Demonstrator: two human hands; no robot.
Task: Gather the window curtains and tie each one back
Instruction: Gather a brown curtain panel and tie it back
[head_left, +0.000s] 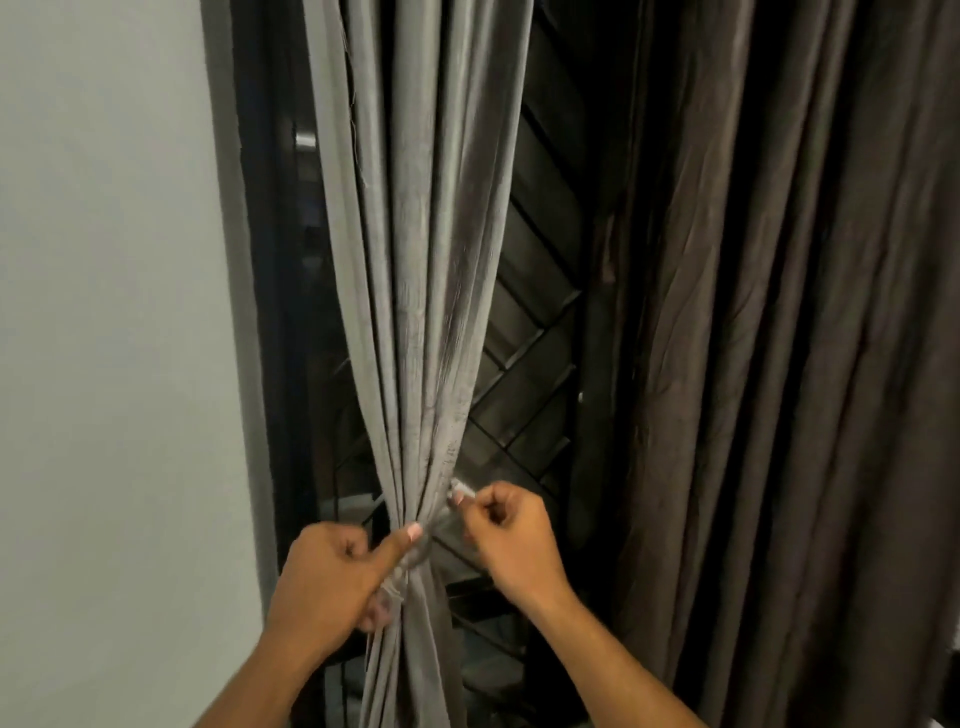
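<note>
A grey curtain hangs at the left side of the window, bunched into a narrow waist low down. A grey tie-back band wraps around that waist. My left hand grips the bunched fabric and one end of the band, its thumb pressed on the wrap. My right hand is closed on the band's other end, pulled out to the right of the curtain. A dark brown curtain hangs loose on the right, untouched.
A white wall fills the left. Behind the curtains is a dark window frame with a black diagonal metal grille.
</note>
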